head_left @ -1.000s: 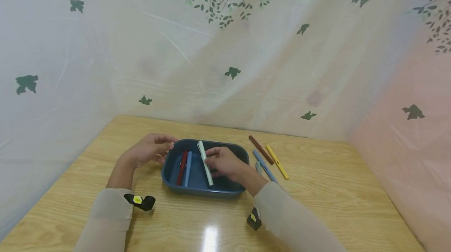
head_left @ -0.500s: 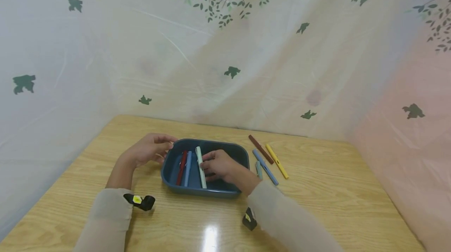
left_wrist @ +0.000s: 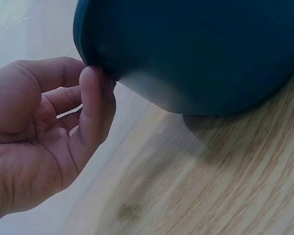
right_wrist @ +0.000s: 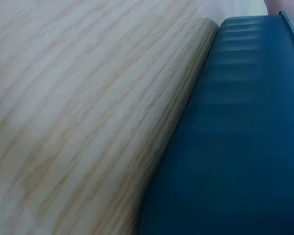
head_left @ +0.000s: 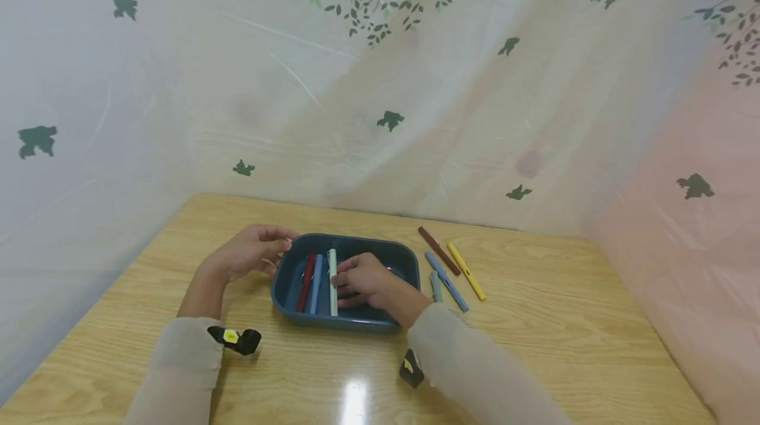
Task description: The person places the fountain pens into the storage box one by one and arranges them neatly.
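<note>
A dark blue tray [head_left: 368, 326] sits on the wooden table, and my left hand [head_left: 252, 255] holds its left rim near the far corner. In the left wrist view, the curled fingers [left_wrist: 93, 98] meet the tray's edge [left_wrist: 186, 58]. Inside the tray, my right hand [head_left: 371, 280] pinches a pale mint pen [head_left: 333, 283] by its middle. To the left of that pen lie a dark red pen [head_left: 305, 283] and a blue pen [head_left: 316, 284], side by side. The right wrist view has only the tray's outer wall [right_wrist: 235, 137] close up; the right hand is out of it.
Right of the tray, several pens lie loose on the table [head_left: 552, 319]: a brown one [head_left: 439, 251], a yellow one [head_left: 466, 271], a blue one [head_left: 446, 281] and a short-looking green one [head_left: 436, 287], partly behind the sleeve. A patterned curtain [head_left: 332, 148] hangs behind.
My right hand has moved left and lower in the tray with the mint pen, which has turned from slanted to nearly parallel with the blue pen. My left hand has stayed put.
</note>
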A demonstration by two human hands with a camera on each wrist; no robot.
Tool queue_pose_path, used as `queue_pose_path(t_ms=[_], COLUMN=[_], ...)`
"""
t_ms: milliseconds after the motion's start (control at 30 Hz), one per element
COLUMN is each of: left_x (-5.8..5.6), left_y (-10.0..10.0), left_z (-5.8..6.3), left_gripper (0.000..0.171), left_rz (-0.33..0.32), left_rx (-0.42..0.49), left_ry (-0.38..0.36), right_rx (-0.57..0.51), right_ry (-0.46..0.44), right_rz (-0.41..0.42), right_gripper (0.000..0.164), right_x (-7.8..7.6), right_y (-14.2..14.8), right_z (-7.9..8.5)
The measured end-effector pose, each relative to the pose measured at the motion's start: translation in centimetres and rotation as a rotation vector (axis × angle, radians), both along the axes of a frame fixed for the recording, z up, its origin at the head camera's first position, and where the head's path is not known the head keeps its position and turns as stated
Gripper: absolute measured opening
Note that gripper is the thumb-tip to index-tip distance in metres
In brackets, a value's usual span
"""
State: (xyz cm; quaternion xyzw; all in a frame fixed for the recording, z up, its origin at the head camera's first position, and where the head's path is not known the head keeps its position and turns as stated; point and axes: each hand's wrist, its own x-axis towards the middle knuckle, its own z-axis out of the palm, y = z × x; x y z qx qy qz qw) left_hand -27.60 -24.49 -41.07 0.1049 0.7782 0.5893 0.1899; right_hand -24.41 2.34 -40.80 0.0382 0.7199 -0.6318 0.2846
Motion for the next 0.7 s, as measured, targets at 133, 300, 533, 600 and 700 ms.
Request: queue_pose_path(t_ms=[133,300,533,600,700], left_x=[0.0,0.0,0.0,0.0,0.0], left_y=[-0.1,-0.1,-0.1,-0.1,-0.1], left_z=[0.1,0.2,0.1,0.0,0.0], left_gripper=[0.039,0.041,0.040,0.040,0.041], left_rz=[0.003,-0.007,-0.007,-0.007,-0.003], left_rx=[-0.010,-0.013,-0.006,-0.006,-0.008], left_ry=[0.003,0.011,0.006,0.008,0.009], right_rx=[0.020,0.068,0.107,0.110,0.116], right_ry=[-0.004,-0.004,-0.002,-0.001,0.006], right_rz=[-0.023,-0.051,-0.072,-0.068,-0.063], right_gripper=[0.024,0.023,0.022,0.022,0.023], right_x=[0.0,0.2,0.5,0.5,0.5], right_y=[-0.6,-1.4,-2.2,-2.2,-2.2], right_z=[0.0,0.1,0.3,0.3,0.3])
